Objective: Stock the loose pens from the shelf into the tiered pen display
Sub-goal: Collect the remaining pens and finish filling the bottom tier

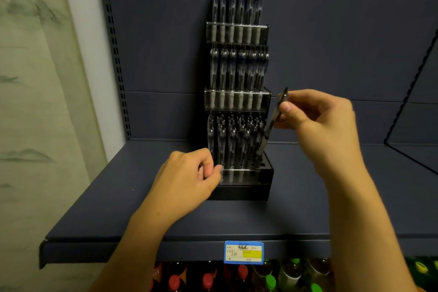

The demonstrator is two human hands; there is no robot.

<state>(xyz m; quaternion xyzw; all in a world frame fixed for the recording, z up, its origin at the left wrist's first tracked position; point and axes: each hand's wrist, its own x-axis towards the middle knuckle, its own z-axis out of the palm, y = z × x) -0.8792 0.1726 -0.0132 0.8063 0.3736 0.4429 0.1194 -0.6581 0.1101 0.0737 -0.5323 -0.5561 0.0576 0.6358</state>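
1. While our right hand (322, 123) is raised beside the display's right edge, its fingers (285, 108) are pinched together on a pen (272, 125), thumb on the near side of the barrel.
2. We hold that pen tilted, its top leaning right near the middle tier and its lower end pointing down-left at the rightmost holes of the bottom tier; we cannot tell whether the tip has entered a hole.
3. We see the tiered pen display (246, 191) standing upright on the dark blue shelf (118, 215), its back against the rear panel.
4. Our left hand (189, 177) sits at the display's lower left front corner, fingers curled together against the clear front strip of the bottom tier; we cannot tell for sure whether they grip anything, though a small dark bit shows between them.
5. We count three tiers: the top and middle rows are filled with upright pens, and the bottom tier holds many pens, with a few open holes at its right end.
6. On the shelf's front lip we see a blue-and-yellow price tag (244, 252).
7. Below the shelf, bottles (208, 277) with red and green caps show.
8. To the left hangs a pale curtain (30, 102) with a faint landscape print.
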